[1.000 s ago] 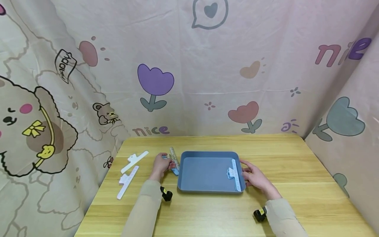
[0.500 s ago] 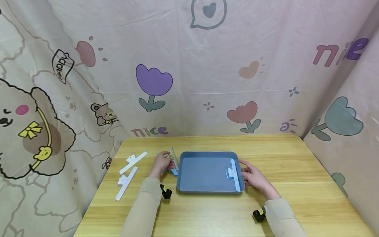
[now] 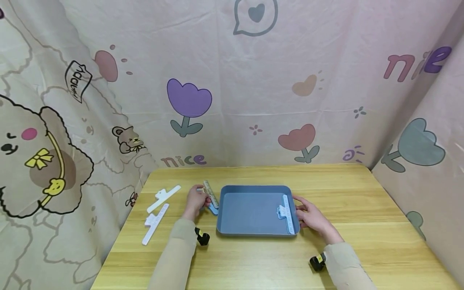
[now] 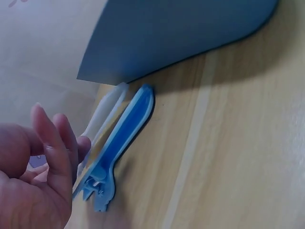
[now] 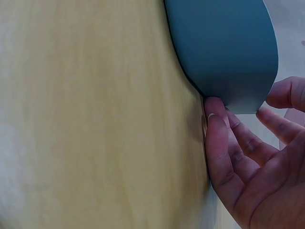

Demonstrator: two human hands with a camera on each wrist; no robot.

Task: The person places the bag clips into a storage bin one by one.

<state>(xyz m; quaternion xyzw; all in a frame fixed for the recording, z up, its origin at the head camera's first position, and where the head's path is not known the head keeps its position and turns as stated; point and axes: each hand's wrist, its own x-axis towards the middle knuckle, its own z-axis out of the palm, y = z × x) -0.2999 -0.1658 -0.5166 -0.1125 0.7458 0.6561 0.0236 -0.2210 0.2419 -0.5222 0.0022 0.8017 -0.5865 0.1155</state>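
Observation:
My left hand (image 3: pixel 197 200) holds a long flat clip (image 3: pixel 211 194) with ruler-like markings, left of the tray. A blue strip (image 4: pixel 131 117) with a toothed clip part at its lower end lies alongside it. In the left wrist view a pale strip (image 4: pixel 107 107) runs beside the blue one, near the fingertips; the hand partly hides them. The shallow grey-blue tray (image 3: pixel 250 213) lies on the table, with a light blue and white clip (image 3: pixel 287 214) along its right side. My right hand (image 3: pixel 311 216) rests its fingertips against the tray's right outer wall (image 5: pixel 228 62).
Two white clips, a farther one (image 3: pixel 164 199) and a nearer one (image 3: pixel 156 224), lie at the left of the wooden table (image 3: pixel 253 262). A printed curtain (image 3: pixel 235 133) hangs behind the table and at both sides.
The left hand has shifted slightly left, and the far end of the ruler-marked clip has swung left. The right hand and tray stay in place.

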